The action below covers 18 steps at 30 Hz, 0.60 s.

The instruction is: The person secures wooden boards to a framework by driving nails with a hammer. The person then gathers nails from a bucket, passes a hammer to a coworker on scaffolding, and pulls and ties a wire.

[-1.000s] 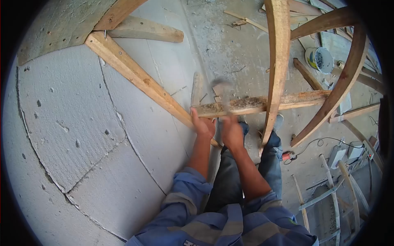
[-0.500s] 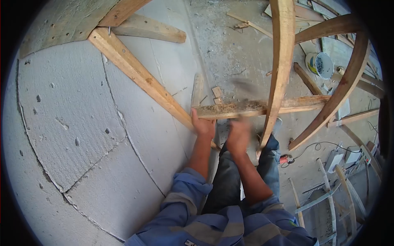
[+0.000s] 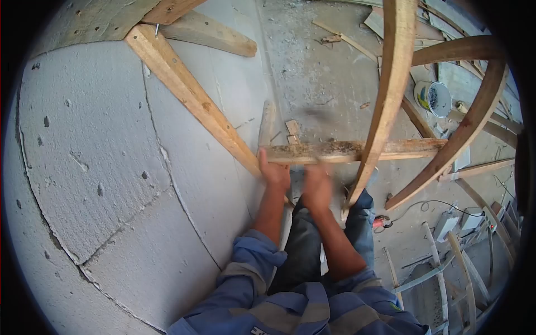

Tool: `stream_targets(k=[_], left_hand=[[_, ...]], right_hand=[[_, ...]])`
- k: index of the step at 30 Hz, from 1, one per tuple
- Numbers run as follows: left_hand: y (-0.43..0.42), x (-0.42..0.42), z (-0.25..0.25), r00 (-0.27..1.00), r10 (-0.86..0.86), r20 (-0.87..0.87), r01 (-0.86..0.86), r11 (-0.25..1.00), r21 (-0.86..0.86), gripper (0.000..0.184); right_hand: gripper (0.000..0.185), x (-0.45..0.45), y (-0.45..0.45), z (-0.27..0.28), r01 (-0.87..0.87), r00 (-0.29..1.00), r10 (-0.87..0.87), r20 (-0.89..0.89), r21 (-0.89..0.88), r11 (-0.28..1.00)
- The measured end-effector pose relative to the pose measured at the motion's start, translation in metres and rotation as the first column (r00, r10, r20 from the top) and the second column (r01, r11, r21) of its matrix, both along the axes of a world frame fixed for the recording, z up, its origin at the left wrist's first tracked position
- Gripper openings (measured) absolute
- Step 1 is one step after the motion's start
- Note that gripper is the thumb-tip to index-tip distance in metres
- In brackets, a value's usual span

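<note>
My left hand (image 3: 274,172) holds the left end of a rough wooden bar (image 3: 318,152), thumb up against the end and fingers underneath. My right hand (image 3: 317,187) is closed, just below the bar and right of my left hand. It grips a hammer whose head (image 3: 317,114) is a dark motion smear above the bar. The bar runs right, past a long upright timber (image 3: 391,84), to a curved timber (image 3: 472,128). A slanted timber (image 3: 195,106) comes down the wall side towards my left hand, with a nail at its top.
Pale block wall (image 3: 106,151) fills the left. On the floor at right are a bucket of nails (image 3: 433,99), a red tool (image 3: 381,223) with a cord, and several curved wooden strips. Small wood offcuts (image 3: 292,129) lie beyond the bar.
The blurred hammer head has shifted between frames, and my right hand with it. My left hand stays at the bar's end. The view has shifted slightly, moving the upright timber rightwards.
</note>
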<state>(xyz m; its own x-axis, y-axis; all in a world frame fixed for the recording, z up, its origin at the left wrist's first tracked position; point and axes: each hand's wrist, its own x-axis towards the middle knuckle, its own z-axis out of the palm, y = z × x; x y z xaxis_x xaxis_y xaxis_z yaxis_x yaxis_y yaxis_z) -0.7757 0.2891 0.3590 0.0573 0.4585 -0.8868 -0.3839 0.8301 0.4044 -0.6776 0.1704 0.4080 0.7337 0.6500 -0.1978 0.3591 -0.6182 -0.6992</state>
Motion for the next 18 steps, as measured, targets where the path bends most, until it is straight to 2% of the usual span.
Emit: stream_targets(k=[1,2,4,6,7,8,9,11,12,13,14,15,18], left_hand=[[-0.004,0.004,0.002,1.0,0.021,0.012,-0.021,0.999,-0.035,0.105],[-0.006,0.001,0.001,0.996,-0.048,0.074,0.042,0.996,0.075,0.102],[0.014,0.016,-0.015,0.985,-0.075,0.158,0.043,0.98,0.197,0.099],[-0.008,-0.004,-0.009,0.987,-0.035,0.155,0.012,0.989,0.146,0.091],[-0.01,-0.005,-0.004,0.994,-0.024,0.109,0.011,0.992,0.124,0.091],[-0.005,0.003,-0.003,0.997,-0.017,0.08,0.007,0.993,0.122,0.091],[-0.004,0.007,-0.001,0.999,-0.007,0.042,0.002,0.994,0.108,0.09],[-0.003,0.005,0.002,0.999,0.027,0.035,-0.029,0.997,0.07,0.087],[0.0,0.006,0.003,0.999,0.042,0.028,-0.044,0.998,0.053,0.086],[0.0,0.01,0.002,0.998,0.059,0.028,-0.06,0.998,0.032,0.085],[-0.003,0.011,0.002,0.995,0.066,0.071,-0.068,0.997,0.026,0.084],[-0.006,0.009,0.001,0.99,0.075,0.115,-0.078,0.997,0.019,0.084],[0.017,0.016,-0.018,0.974,0.041,0.224,-0.064,0.993,0.095,0.083]], right_hand=[[0.035,-0.019,0.008,-0.01,-0.171,0.883,0.072,-0.464,-0.175,0.97],[0.035,-0.018,-0.003,0.006,-0.119,0.873,0.034,-0.486,-0.146,0.982],[0.035,0.009,-0.012,0.045,-0.03,0.868,0.003,-0.497,-0.046,0.999],[0.034,0.04,-0.008,0.095,0.083,0.978,-0.044,-0.206,0.183,0.98],[0.033,0.043,-0.02,0.101,0.324,0.862,-0.255,-0.437,0.089,0.942],[0.031,0.057,-0.014,0.113,0.558,0.743,-0.31,-0.593,0.294,0.776],[0.032,0.079,0.008,0.133,0.553,0.816,-0.273,-0.509,0.553,0.623],[0.032,0.079,0.041,0.14,0.755,0.639,-0.441,-0.63,0.621,0.208],[0.036,0.052,0.02,0.081,0.451,0.883,-0.437,-0.17,0.563,0.692],[0.036,0.024,0.011,0.038,0.273,0.962,-0.254,-0.104,0.259,0.926],[0.036,-0.003,0.003,-0.005,-0.022,0.998,0.02,-0.055,-0.045,0.999],[0.033,-0.018,0.013,-0.009,-0.214,0.91,0.105,-0.401,-0.237,0.948],[0.034,0.001,0.003,0.044,-0.024,0.9,-0.018,-0.435,-0.09,0.996]])
